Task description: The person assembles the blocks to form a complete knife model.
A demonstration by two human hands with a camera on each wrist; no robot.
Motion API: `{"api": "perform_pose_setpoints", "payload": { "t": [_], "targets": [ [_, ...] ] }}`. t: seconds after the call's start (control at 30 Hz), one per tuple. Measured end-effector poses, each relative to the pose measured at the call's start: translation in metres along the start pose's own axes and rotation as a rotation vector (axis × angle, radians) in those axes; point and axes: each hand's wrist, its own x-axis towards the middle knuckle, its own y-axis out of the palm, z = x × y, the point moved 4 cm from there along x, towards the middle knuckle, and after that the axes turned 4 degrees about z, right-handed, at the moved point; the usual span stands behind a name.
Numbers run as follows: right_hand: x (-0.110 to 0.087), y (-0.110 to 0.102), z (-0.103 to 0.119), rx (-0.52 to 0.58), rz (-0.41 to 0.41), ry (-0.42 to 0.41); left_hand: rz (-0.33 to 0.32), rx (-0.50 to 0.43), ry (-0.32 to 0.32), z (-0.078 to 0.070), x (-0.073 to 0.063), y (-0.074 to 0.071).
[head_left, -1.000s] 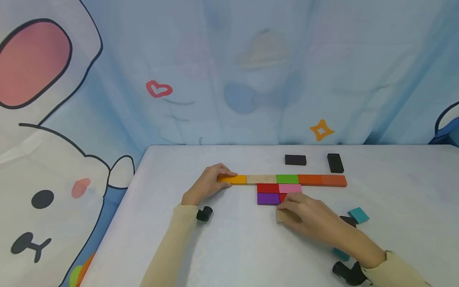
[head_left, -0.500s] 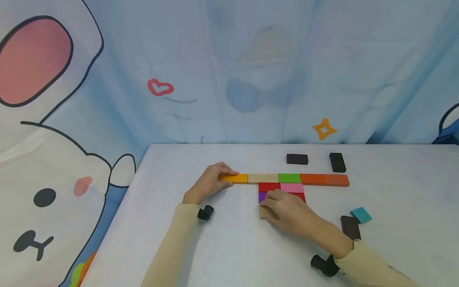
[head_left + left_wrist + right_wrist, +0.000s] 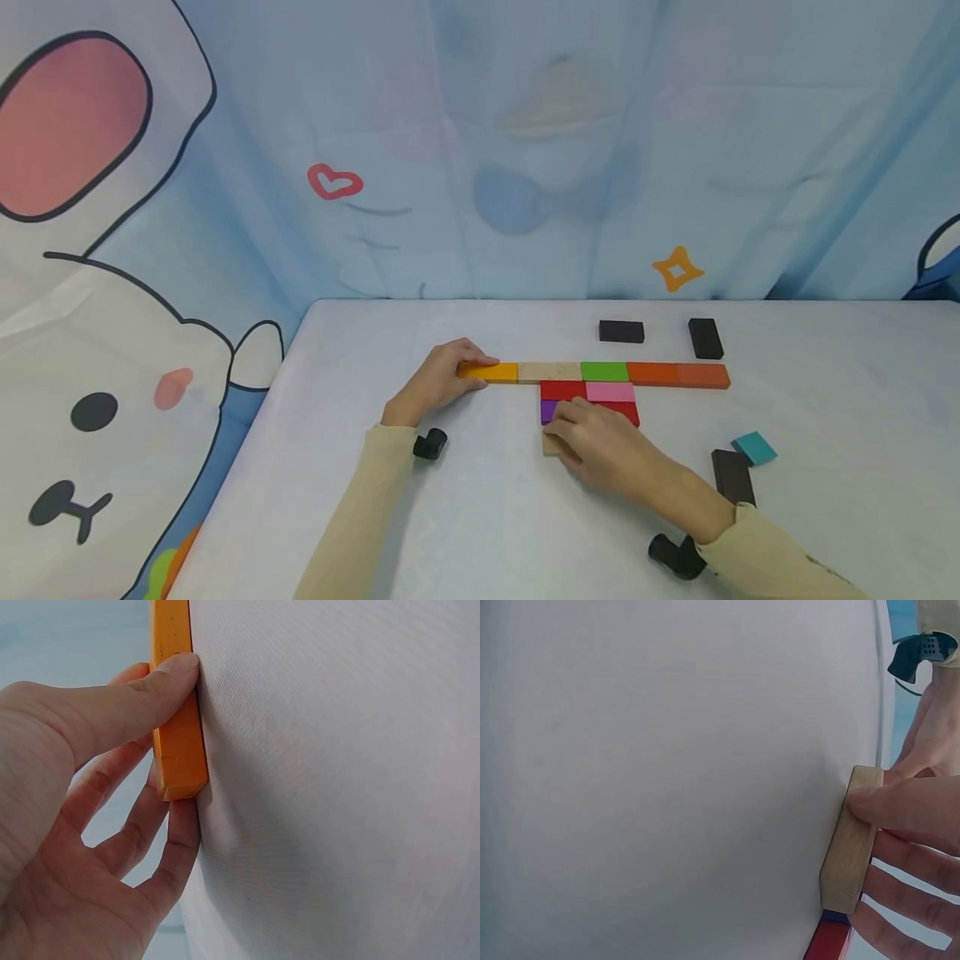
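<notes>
My left hand (image 3: 431, 387) pinches an orange-yellow block (image 3: 497, 373) at the left end of a straight row on the table. In the left wrist view, the thumb lies on one side of that block (image 3: 180, 750) and fingers on the other. The row continues with a plain wooden block (image 3: 550, 372), a green block (image 3: 604, 372) and two orange-red ones (image 3: 652, 374). Below it sit red (image 3: 562, 390), pink (image 3: 610, 392) and partly covered purple (image 3: 548, 411) blocks. My right hand (image 3: 615, 450) grips another wooden block (image 3: 853, 847) just below the purple one, hiding most of it from above.
Two dark blocks (image 3: 621, 332) lie behind the row. To the right of my right hand, another dark block (image 3: 732, 477) lies beside a teal block (image 3: 755, 448). A patterned blue curtain (image 3: 525, 167) hangs behind the white table (image 3: 480, 533).
My right hand has moved left with the wooden block, from below the lower red block to below the purple one, then barely shifted. My left hand stays on the orange-yellow block.
</notes>
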Motion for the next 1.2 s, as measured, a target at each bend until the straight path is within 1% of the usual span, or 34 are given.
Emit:
{"api": "perform_pose_setpoints", "payload": {
  "t": [0.33,0.87,1.0,1.07,1.2],
  "targets": [
    [0.000,0.001,0.002,-0.075,-0.036,-0.006,-0.001,0.004,0.004,-0.001,0.000,-0.001],
    [0.002,0.002,0.005,-0.111,-0.072,-0.028,-0.005,0.001,-0.008,-0.001,0.002,0.000],
    [0.001,-0.001,0.004,-0.092,-0.073,-0.016,-0.007,-0.001,-0.008,-0.001,0.002,0.001],
    [0.000,-0.004,0.003,-0.077,-0.076,0.004,-0.007,-0.003,-0.009,-0.001,0.002,0.001],
    [-0.008,-0.016,-0.001,-0.071,-0.105,0.038,-0.006,0.011,-0.015,0.000,0.002,0.002]
  ]
}}
